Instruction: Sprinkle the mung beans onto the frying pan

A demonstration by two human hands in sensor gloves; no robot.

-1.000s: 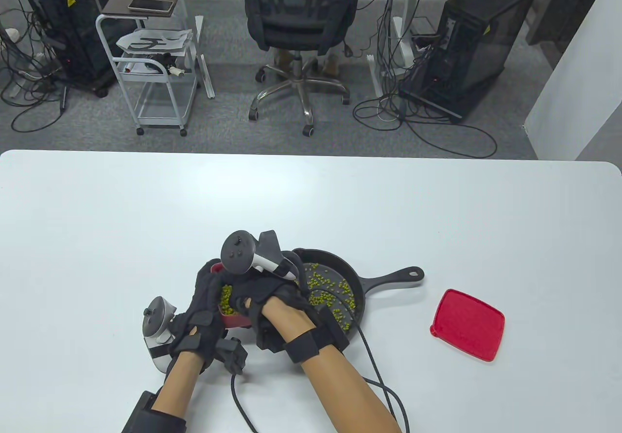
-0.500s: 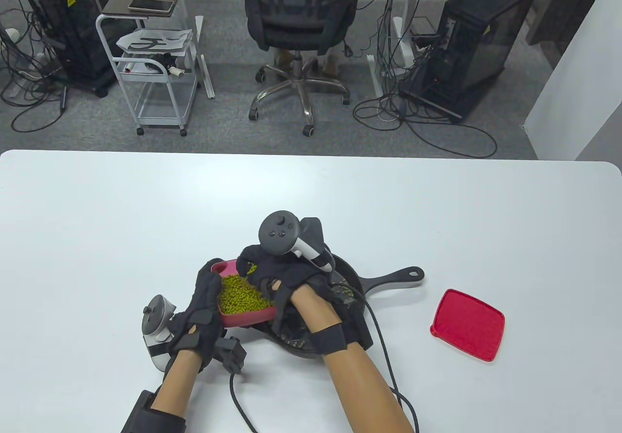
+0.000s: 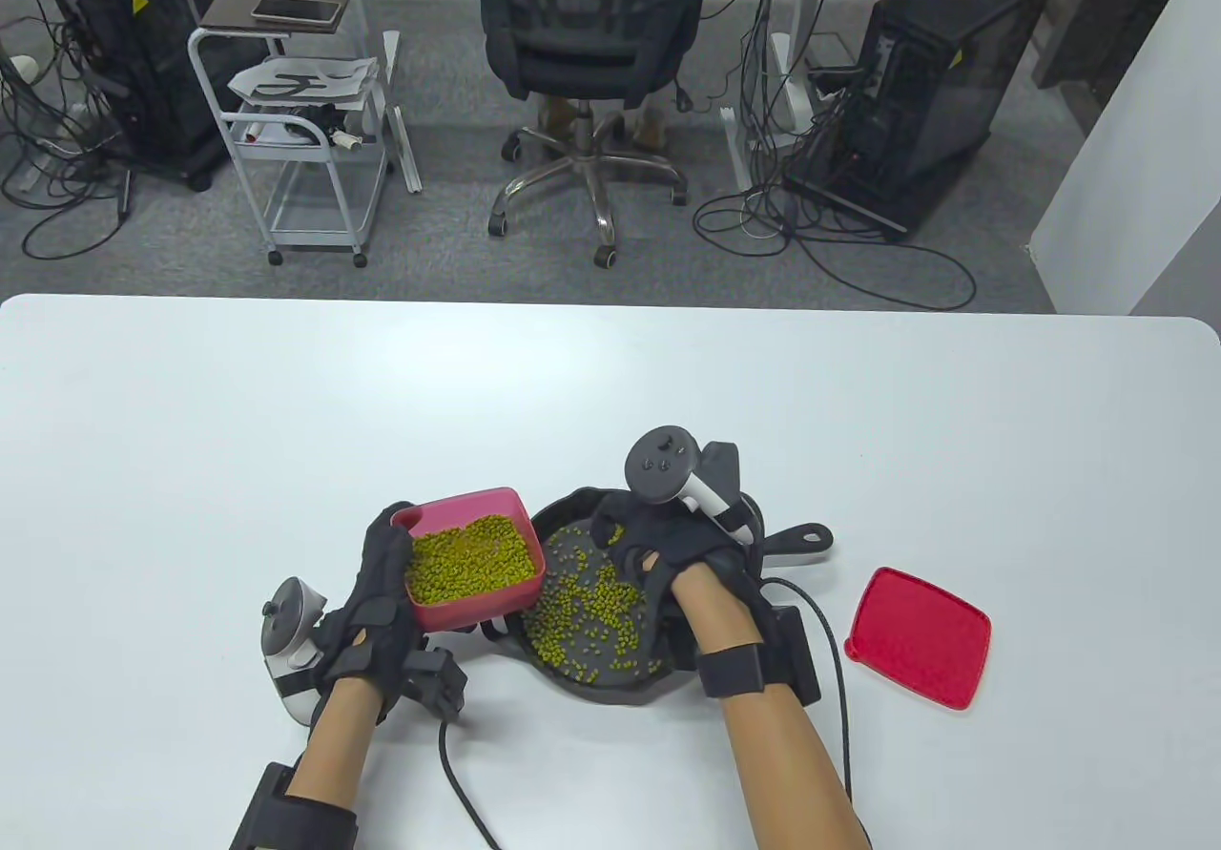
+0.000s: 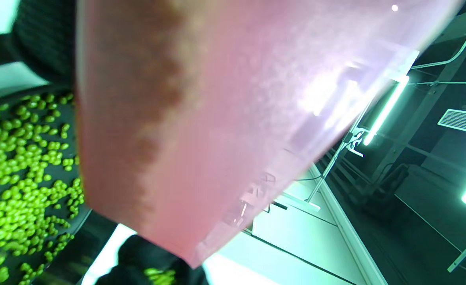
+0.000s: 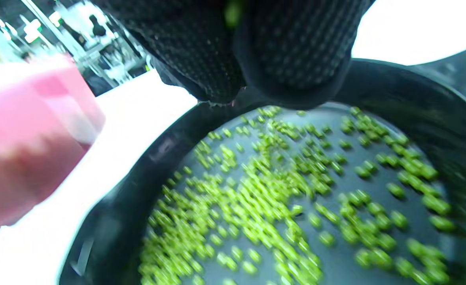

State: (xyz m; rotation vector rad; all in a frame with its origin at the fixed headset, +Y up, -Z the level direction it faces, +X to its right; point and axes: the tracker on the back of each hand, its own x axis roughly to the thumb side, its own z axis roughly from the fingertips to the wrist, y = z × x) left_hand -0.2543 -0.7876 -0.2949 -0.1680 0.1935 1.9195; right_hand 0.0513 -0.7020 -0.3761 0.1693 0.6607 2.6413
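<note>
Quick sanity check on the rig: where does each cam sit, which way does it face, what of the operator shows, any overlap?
Table view: high, looking down at the white table; both forearms, left hand holding the pink container, right hand over the frying pan.
Left wrist view: under the container, facing up along its wall; glove only at the edges.
Right wrist view: looks down into the pan; fingertips at top.
Shared: mung beans, pan and container in all three.

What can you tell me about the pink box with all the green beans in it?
The pink box is a square, open tub that looks like see-through plastic, its walls narrowing toward the bottom. It is heaped with small green mung beans. The left hand grips its left side and holds it up, slightly tilted, beside the black frying pan. Its red lid lies apart on the table.
</note>
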